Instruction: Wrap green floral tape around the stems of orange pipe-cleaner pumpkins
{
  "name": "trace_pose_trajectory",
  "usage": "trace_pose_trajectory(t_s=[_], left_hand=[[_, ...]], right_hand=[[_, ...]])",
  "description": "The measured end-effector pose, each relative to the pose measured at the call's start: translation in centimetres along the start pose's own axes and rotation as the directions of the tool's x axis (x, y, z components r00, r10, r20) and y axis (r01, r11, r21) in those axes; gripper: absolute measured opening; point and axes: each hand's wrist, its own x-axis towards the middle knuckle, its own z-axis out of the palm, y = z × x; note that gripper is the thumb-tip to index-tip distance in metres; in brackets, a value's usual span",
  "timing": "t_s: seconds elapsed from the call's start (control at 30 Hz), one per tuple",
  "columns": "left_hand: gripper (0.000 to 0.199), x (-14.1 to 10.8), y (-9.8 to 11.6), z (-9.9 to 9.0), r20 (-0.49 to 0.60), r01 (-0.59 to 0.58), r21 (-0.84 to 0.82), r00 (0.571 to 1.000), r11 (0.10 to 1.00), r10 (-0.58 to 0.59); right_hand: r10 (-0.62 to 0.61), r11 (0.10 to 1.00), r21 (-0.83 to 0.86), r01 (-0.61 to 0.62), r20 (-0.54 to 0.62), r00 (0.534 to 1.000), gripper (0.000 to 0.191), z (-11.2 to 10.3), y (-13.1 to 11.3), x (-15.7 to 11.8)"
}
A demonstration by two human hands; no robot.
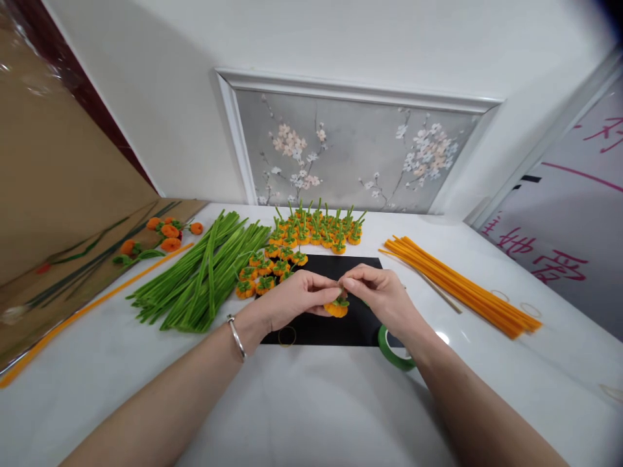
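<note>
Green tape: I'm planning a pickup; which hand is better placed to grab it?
Probably the right hand: the green tape lies close by it, while the left hand is farther off.

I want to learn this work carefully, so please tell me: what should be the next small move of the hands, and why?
Probably the left hand should steady the orange flower while the right hand gently tightens its green top. Fingertips of both hands meet just above that part, and the flowers behind sit orange side down, green on top.
</note>
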Motion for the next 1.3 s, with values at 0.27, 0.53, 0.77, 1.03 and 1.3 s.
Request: trace_pose_trajectory(t_s=[0.27, 0.53, 0.77, 1.03, 1.3], left_hand=[[0.032, 0.0, 0.1, 0.2, 0.018, -0.065, -0.002, 0.998, 0.998, 0.065], [0.031, -0.1, -0.2, 1.4, -0.158, -0.16, 0.781, 0.884, 0.604, 0.439], [0.039, -0.3, -1.0, 1.7, -0.047, -0.193, 0.888, 0.864, 0.416, 0.501], [0.037, -0.3, -0.2, 1.3, -0.083, -0.177, 0.816, 0.907, 0.551, 0.413], [0.041, -0.2, -0.2, 1.3, -0.081, -0.176, 0.81, 0.912, 0.56, 0.403]], right_hand=[[0.018, 0.997, 0.075, -0.015, -0.043, 0.999, 0.021, -0.6, 0.2, 0.0], [-0.078, 0.919, -0.389, 0.067, -0.013, 0.997, 0.023, -1.0, 0.1, 0.0], [-0.038, 0.735, -0.661, 0.149, 0.178, 0.983, 0.027, -0.5, 1.0, -0.2], [-0.189, 0.725, -0.636, 0.264, 0.184, 0.965, 0.017, -0.5, 0.9, -0.2], [-0.271, 0.578, -0.734, 0.358, 0.241, 0.932, 0.018, -0.6, 1.0, -0.2]])
